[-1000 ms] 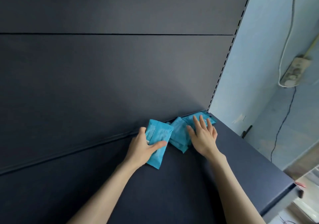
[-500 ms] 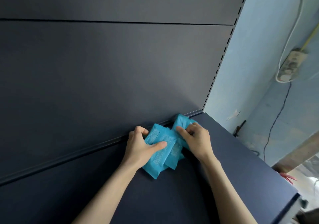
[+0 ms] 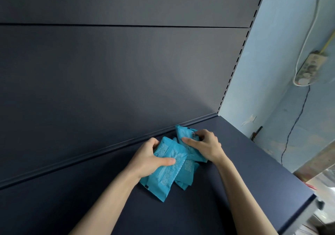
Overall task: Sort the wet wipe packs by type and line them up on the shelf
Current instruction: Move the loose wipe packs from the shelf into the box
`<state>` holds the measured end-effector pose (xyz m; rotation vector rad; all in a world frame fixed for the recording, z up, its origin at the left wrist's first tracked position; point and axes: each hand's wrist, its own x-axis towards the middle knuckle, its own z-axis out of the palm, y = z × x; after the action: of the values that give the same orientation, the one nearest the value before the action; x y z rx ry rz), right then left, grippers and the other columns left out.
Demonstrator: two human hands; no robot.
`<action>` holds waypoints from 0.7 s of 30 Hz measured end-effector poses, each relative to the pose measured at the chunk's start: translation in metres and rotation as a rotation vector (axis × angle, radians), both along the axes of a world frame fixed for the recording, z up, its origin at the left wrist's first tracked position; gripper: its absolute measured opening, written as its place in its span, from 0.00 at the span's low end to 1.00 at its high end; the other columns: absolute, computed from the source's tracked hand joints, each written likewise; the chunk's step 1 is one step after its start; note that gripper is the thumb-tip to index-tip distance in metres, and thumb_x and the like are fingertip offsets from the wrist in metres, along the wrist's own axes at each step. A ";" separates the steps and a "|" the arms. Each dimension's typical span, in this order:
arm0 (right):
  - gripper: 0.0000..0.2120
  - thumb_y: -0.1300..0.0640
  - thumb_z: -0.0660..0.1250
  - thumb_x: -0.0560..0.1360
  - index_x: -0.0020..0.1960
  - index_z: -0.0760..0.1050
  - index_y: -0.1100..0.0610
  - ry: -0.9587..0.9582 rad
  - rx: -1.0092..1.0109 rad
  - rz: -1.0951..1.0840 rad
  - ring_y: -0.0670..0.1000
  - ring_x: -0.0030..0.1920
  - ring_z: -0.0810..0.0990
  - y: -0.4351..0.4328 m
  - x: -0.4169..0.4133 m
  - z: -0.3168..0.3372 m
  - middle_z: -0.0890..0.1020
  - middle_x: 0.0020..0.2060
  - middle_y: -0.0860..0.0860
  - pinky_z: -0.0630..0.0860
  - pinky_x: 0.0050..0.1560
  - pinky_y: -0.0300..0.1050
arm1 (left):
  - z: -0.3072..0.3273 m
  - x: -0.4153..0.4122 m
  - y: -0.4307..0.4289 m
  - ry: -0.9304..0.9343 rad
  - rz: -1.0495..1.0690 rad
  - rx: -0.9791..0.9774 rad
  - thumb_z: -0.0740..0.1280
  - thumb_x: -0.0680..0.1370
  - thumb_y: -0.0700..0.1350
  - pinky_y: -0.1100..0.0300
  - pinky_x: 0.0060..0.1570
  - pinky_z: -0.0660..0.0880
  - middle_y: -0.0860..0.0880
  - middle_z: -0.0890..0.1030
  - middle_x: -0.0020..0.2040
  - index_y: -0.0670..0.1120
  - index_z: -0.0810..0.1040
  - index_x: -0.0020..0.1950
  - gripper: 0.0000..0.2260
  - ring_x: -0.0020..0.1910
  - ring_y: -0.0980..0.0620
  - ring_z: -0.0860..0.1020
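Several teal wet wipe packs lie bunched together on the dark blue shelf (image 3: 235,189), close to its back panel. My left hand (image 3: 146,159) grips the front teal pack (image 3: 163,178), thumb across its printed face and fingers curled over its far edge. My right hand (image 3: 204,145) pinches the rear teal pack (image 3: 184,132), which leans up near the back panel. Another teal pack (image 3: 186,173) lies partly hidden under these two.
The shelf's dark back panel (image 3: 126,80) rises right behind the packs. The shelf ends at its right edge (image 3: 297,214). Beyond it is a light blue wall (image 3: 272,71) with a power strip (image 3: 310,66) and hanging cables.
Both hands have drawn the spread packs together into a bunch, away from the right corner. My right hand went from lying flat on the packs to pinching one.
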<state>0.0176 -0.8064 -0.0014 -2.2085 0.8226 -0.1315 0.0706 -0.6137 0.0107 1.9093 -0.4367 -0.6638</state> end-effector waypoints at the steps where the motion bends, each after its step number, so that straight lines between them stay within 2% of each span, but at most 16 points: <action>1: 0.36 0.31 0.74 0.58 0.57 0.72 0.52 -0.063 0.086 0.007 0.53 0.54 0.78 0.001 -0.003 0.000 0.78 0.52 0.50 0.73 0.59 0.55 | -0.001 -0.003 0.002 -0.011 0.007 -0.020 0.77 0.68 0.44 0.60 0.38 0.78 0.52 0.83 0.46 0.46 0.73 0.51 0.17 0.41 0.56 0.83; 3: 0.31 0.46 0.78 0.64 0.58 0.68 0.57 -0.201 0.338 0.024 0.50 0.41 0.83 0.008 -0.012 0.004 0.81 0.46 0.51 0.81 0.45 0.50 | -0.001 -0.007 0.007 -0.001 0.032 -0.087 0.76 0.69 0.42 0.57 0.39 0.80 0.51 0.83 0.45 0.45 0.73 0.51 0.16 0.41 0.55 0.83; 4: 0.28 0.55 0.77 0.67 0.59 0.65 0.60 -0.249 0.442 0.039 0.50 0.36 0.83 0.012 -0.016 0.005 0.81 0.45 0.53 0.81 0.38 0.47 | -0.001 -0.009 0.009 0.019 0.047 -0.129 0.76 0.69 0.40 0.55 0.40 0.81 0.50 0.83 0.44 0.45 0.73 0.51 0.16 0.41 0.54 0.83; 6: 0.24 0.61 0.73 0.71 0.60 0.64 0.61 -0.298 0.537 0.044 0.51 0.34 0.83 0.022 -0.023 0.008 0.82 0.45 0.56 0.80 0.35 0.45 | -0.001 -0.012 0.014 0.073 0.080 -0.228 0.75 0.69 0.37 0.53 0.42 0.81 0.49 0.84 0.45 0.45 0.75 0.52 0.15 0.43 0.52 0.84; 10: 0.16 0.59 0.70 0.74 0.58 0.66 0.55 -0.368 0.580 -0.008 0.52 0.41 0.81 0.038 -0.034 0.006 0.81 0.51 0.60 0.78 0.44 0.49 | 0.002 -0.016 0.022 0.194 0.197 -0.414 0.74 0.69 0.35 0.49 0.47 0.80 0.47 0.84 0.48 0.45 0.78 0.55 0.17 0.47 0.48 0.83; 13: 0.24 0.59 0.73 0.71 0.62 0.66 0.55 -0.419 0.657 -0.096 0.49 0.46 0.82 0.055 -0.046 0.004 0.80 0.54 0.55 0.81 0.44 0.43 | 0.002 -0.022 0.031 0.282 0.258 -0.518 0.74 0.67 0.36 0.48 0.48 0.79 0.43 0.84 0.50 0.42 0.79 0.55 0.18 0.49 0.44 0.83; 15: 0.26 0.59 0.75 0.68 0.62 0.70 0.61 -0.445 0.744 -0.152 0.54 0.48 0.84 0.065 -0.056 0.007 0.82 0.53 0.55 0.82 0.46 0.49 | 0.002 -0.030 0.038 0.317 0.259 -0.542 0.73 0.66 0.39 0.49 0.46 0.79 0.42 0.84 0.51 0.40 0.79 0.55 0.18 0.49 0.43 0.83; 17: 0.21 0.61 0.75 0.67 0.57 0.76 0.66 -0.483 0.885 -0.143 0.59 0.47 0.84 0.073 -0.066 0.012 0.84 0.49 0.59 0.81 0.47 0.56 | 0.001 -0.039 0.045 0.341 0.260 -0.563 0.72 0.68 0.40 0.49 0.47 0.79 0.42 0.83 0.51 0.40 0.79 0.56 0.17 0.49 0.43 0.83; 19: 0.18 0.61 0.74 0.67 0.54 0.78 0.67 -0.526 0.991 -0.115 0.62 0.48 0.83 0.083 -0.076 0.017 0.84 0.48 0.62 0.81 0.49 0.58 | 0.003 -0.051 0.052 0.347 0.271 -0.593 0.71 0.69 0.42 0.47 0.50 0.78 0.43 0.83 0.52 0.43 0.78 0.58 0.17 0.51 0.44 0.82; 21: 0.19 0.60 0.73 0.67 0.55 0.77 0.67 -0.595 1.056 -0.095 0.62 0.49 0.83 0.093 -0.086 0.021 0.83 0.51 0.62 0.80 0.49 0.59 | 0.008 -0.064 0.059 0.306 0.273 -0.613 0.70 0.70 0.43 0.47 0.51 0.77 0.45 0.83 0.53 0.45 0.77 0.59 0.17 0.53 0.46 0.82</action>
<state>-0.0682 -0.7130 0.0200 -1.0453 0.4715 -0.3003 0.0066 -0.5547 0.0191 1.2322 -0.1509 -0.5478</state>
